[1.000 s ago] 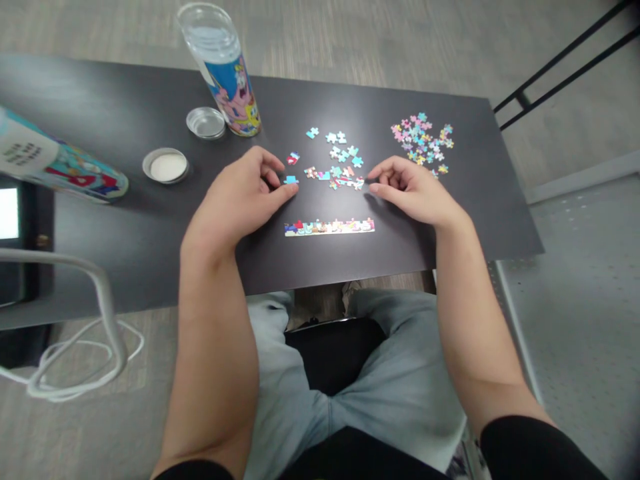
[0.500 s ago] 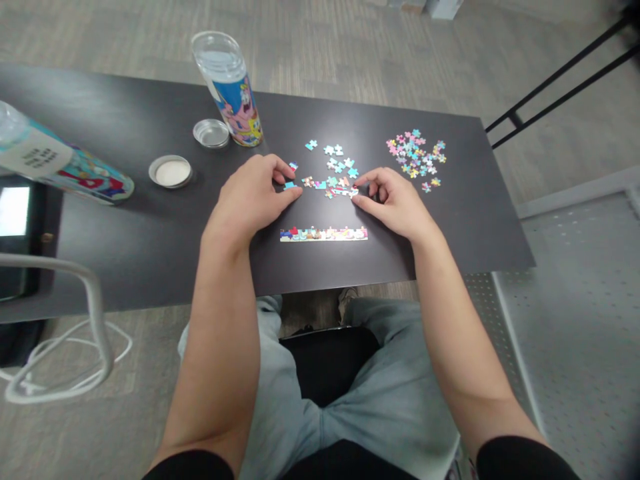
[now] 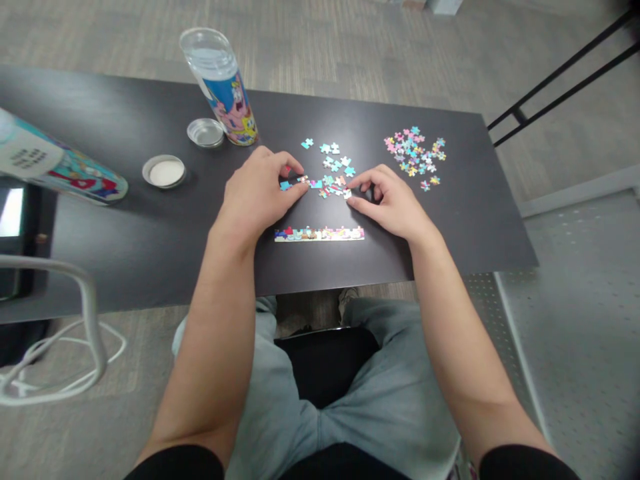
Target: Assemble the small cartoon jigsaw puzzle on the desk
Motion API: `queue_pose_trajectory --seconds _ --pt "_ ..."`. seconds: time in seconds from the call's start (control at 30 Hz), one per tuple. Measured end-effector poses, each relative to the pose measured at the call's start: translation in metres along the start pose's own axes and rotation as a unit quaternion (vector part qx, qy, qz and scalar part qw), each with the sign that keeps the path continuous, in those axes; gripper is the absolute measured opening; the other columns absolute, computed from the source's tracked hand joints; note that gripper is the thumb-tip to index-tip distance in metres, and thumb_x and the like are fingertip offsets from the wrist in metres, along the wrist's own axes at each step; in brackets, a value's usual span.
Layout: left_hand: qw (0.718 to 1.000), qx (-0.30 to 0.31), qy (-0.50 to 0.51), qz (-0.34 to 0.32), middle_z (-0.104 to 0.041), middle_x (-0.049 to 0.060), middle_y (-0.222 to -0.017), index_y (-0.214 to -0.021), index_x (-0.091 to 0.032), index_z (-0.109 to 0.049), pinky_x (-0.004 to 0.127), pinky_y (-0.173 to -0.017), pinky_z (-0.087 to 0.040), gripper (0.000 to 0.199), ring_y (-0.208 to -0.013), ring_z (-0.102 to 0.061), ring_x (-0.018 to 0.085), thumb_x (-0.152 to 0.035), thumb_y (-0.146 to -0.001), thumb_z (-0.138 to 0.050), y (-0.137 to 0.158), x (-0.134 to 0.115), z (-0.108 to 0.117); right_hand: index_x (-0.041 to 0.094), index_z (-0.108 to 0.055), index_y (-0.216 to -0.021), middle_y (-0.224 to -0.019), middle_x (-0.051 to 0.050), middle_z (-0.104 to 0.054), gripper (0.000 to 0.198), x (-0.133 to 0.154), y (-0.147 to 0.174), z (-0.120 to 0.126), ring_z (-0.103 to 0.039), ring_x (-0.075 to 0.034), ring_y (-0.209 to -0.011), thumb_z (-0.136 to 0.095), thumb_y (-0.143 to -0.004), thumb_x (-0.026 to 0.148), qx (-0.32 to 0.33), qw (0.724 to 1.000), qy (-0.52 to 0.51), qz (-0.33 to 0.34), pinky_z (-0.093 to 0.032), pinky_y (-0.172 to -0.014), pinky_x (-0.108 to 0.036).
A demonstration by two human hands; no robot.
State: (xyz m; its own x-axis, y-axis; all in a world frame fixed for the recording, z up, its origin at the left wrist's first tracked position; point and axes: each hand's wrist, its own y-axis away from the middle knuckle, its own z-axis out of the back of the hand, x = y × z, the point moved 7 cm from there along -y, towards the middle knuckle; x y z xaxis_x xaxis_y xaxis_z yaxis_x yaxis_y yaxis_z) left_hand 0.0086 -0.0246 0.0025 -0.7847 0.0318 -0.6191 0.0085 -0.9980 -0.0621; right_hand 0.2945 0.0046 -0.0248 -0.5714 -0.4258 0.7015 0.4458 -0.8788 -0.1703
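Note:
My left hand [image 3: 257,190] rests over the dark table, its thumb and index fingertip closed about a small jigsaw piece [image 3: 303,179] at the left of a loose cluster. Partly beneath that hand are a blue piece [image 3: 285,186] and a red one. At the cluster's other side, my right hand [image 3: 385,197] pinches a whitish jigsaw piece [image 3: 347,195] between thumb and index finger, low on the tabletop. More loose pieces [image 3: 329,180] lie between the two hands. Nearer my body is a joined strip of puzzle pieces [image 3: 320,235] with a straight lower edge.
Several pale blue pieces [image 3: 336,162] lie beyond my hands. A larger pile of mixed pieces [image 3: 417,153] is at the right. Leftward stand a cartoon-printed tube [image 3: 233,110], two round lids [image 3: 205,133] [image 3: 164,172] and another printed tube [image 3: 65,163]. A white cable [image 3: 93,313] hangs at the left.
My left hand has moved right, from beside the blue piece to the piece at the cluster's left end. The right hand stays at its whitish piece, shifting slightly. The view has shifted a little.

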Motion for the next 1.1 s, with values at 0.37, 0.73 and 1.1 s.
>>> queue_pose_trajectory --seconds 0.37,0.73,1.1 --pt "1.0 -0.009 0.005 -0.002 -0.079 0.011 -0.14 -0.125 -0.035 -0.096 0.054 -0.108 -0.065 0.023 -0.104 -0.076 0.029 -0.024 -0.108 -0.086 -0.002 0.0 -0.004 0.034 -0.094 -0.143 -0.105 -0.004 -0.072 0.027 0.005 -0.011 -0.008 -0.069 -0.029 -0.092 -0.087 -0.119 0.043 -0.052 0.998 0.039 -0.003 -0.057 -0.094 -0.047" --pt "1.0 -0.005 0.004 0.009 -0.08 0.011 -0.14 -0.115 -0.033 -0.088 0.058 -0.111 -0.066 0.013 -0.111 -0.079 0.033 -0.034 -0.104 -0.094 0.0 -0.003 -0.003 0.03 -0.086 -0.113 -0.096 -0.001 -0.07 0.008 0.002 -0.019 -0.011 -0.066 -0.026 -0.089 -0.093 -0.11 0.028 -0.049 0.999 0.0 -0.021 -0.05 -0.09 -0.043" --pt "0.999 0.012 0.046 0.002 -0.085 0.008 -0.12 -0.107 -0.032 -0.082 0.054 -0.106 -0.066 0.012 -0.111 -0.078 0.034 -0.033 -0.098 -0.091 -0.001 -0.007 -0.001 0.032 -0.078 -0.104 -0.095 0.0 -0.077 0.039 -0.002 -0.017 -0.01 -0.05 -0.02 -0.075 -0.106 -0.098 0.057 -0.031 0.981 -0.188 -0.027 -0.043 -0.073 -0.041"
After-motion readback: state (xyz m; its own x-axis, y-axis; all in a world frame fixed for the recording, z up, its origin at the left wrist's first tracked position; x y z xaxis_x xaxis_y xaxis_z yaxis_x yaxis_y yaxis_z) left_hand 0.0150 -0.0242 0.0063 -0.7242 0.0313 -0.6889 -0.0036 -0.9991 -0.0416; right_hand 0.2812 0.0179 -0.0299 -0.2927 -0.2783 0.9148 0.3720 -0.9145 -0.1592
